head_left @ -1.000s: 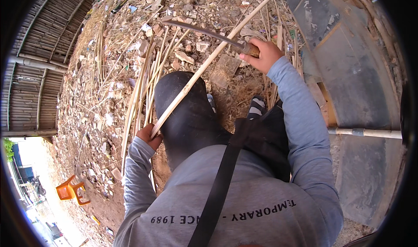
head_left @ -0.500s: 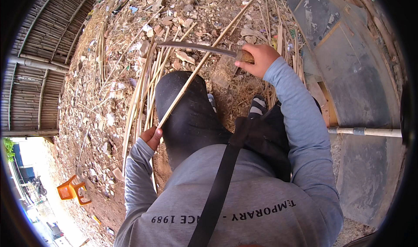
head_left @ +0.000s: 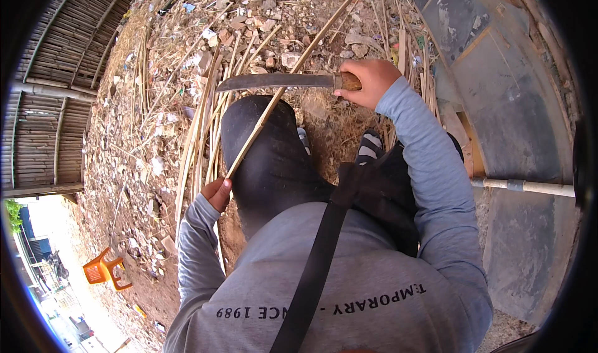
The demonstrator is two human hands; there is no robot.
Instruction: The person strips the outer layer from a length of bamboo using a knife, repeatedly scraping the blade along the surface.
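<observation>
My right hand (head_left: 369,84) is closed round the wooden handle of a machete (head_left: 274,81), its long blade pointing left over my knee. The blade lies across a long, thin bamboo strip (head_left: 264,117). My left hand (head_left: 218,194) pinches the near end of that strip beside my left thigh. From there the strip slants up and to the right over my knee, past the blade, to the top of the view. A bundle of pale bamboo strips (head_left: 198,129) lies on the ground just left of my leg.
Stones, straw and litter cover the ground (head_left: 159,113). Dark grey sheets (head_left: 523,116) and a pale pole (head_left: 539,188) lie at the right. A slatted bamboo wall (head_left: 47,132) stands at the left, an orange plastic chair (head_left: 103,269) at lower left. More strips (head_left: 402,54) lie far right.
The machete blade has turned to show its broad side and moved slightly down along the strip toward me. My left hand keeps its hold on the strip's near end.
</observation>
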